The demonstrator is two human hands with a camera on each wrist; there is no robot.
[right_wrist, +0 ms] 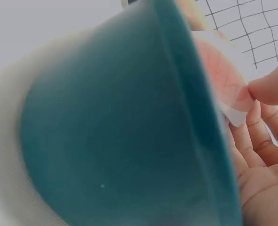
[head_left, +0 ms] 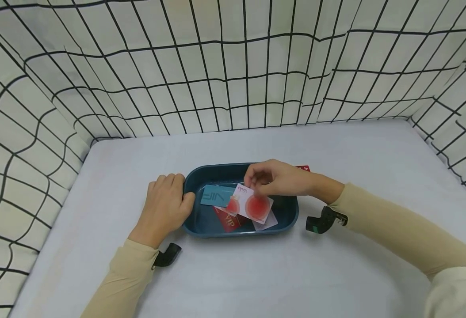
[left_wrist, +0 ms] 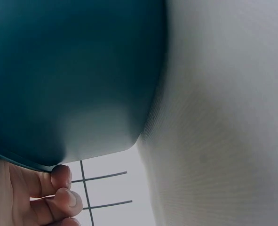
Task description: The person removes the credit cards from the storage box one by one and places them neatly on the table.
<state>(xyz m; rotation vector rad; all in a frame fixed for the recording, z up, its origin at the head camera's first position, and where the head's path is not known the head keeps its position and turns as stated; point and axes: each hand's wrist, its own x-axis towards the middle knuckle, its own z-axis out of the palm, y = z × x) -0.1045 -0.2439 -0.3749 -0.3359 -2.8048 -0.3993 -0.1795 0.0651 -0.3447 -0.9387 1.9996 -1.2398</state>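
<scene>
The right hand [head_left: 278, 177] pinched a white card [head_left: 257, 207] with a red circle above the other cards [head_left: 216, 195] in the blue tub [head_left: 201, 216], while the left hand [head_left: 167, 205] gripped the tub by its left end.

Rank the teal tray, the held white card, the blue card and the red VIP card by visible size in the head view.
1. Teal tray
2. Held white card
Unsure: blue card, red VIP card; both partly covered.

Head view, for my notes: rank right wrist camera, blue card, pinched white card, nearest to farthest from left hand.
1. Blue card: left within the tray.
2. Pinched white card: further right.
3. Right wrist camera: right, outside the tray.
</scene>
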